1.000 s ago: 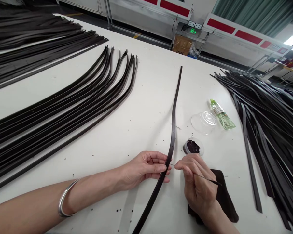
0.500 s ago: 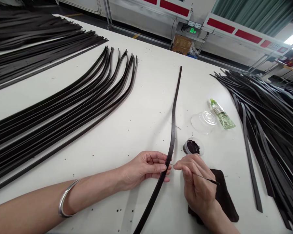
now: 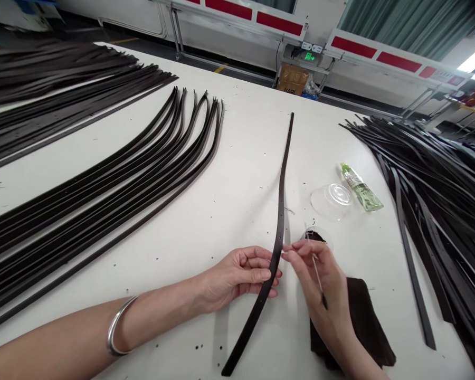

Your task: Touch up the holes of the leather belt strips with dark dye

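A long black strap (image 3: 282,211) with small holes along it runs up the middle of the table. My left hand (image 3: 241,277) is closed on its lower part, thumb in front and fingers behind. My right hand (image 3: 326,290) holds a thin metal rod with a dark end (image 3: 316,269) between its fingers, the rod slanting across the palm. The thumb and forefinger of that hand come together at the strap's right edge, just above my left fingers; whether they pinch anything is too small to tell. Behind my right hand is a small clear cup (image 3: 315,235) with dark contents, partly hidden.
A clear lid (image 3: 332,200) and a green-capped squeeze pouch (image 3: 362,187) lie beyond the cup. Under my right wrist lies a dark cloth (image 3: 366,322). Black straps lie in rows at left (image 3: 114,195) and in a heap at right (image 3: 431,211). Dark specks dot the white table (image 3: 245,174).
My right hand has risen and turned, its fingertips moving up along the strap. The rod has swung from pointing at the strap to lying upright in the fingers. My left hand keeps its hold.
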`<state>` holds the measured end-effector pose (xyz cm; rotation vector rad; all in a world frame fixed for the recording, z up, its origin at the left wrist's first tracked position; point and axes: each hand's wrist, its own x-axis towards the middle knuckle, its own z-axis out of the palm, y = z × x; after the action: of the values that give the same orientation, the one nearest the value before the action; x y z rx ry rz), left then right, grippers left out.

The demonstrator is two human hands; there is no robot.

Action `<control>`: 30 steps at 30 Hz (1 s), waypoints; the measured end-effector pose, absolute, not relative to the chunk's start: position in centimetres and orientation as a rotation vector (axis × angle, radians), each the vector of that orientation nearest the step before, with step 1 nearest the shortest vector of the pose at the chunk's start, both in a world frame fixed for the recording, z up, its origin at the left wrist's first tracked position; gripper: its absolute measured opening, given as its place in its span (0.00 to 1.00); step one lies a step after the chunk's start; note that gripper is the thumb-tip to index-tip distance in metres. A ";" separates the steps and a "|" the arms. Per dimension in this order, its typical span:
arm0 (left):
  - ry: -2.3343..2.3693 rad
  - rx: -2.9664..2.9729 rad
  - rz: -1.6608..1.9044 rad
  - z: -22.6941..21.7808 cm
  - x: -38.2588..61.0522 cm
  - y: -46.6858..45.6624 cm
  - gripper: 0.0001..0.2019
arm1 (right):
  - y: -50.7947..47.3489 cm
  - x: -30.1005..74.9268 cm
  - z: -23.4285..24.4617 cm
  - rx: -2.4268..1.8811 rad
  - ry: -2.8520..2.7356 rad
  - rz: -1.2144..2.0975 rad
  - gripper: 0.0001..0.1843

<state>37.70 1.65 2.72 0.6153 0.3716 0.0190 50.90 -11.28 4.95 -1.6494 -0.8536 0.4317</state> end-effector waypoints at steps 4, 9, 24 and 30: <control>0.345 0.625 0.009 2.8 37.6 1.7 0.08 | -9.8 51.6 5.2 -1.570 -0.813 0.527 0.12; 0.364 0.609 -0.063 2.9 37.3 1.7 0.11 | -8.3 53.7 6.4 -1.619 -0.773 0.459 0.15; 0.545 0.655 -0.071 3.7 37.7 1.9 0.10 | -12.6 59.6 5.2 -2.006 -1.092 -0.086 0.21; 0.528 0.690 -0.079 3.6 37.9 2.0 0.08 | -11.9 59.4 3.8 -1.992 -1.313 -0.195 0.18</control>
<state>37.92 2.03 3.58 0.6904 0.5281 -0.0794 59.36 -11.92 3.79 -1.9917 -1.3128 -0.1953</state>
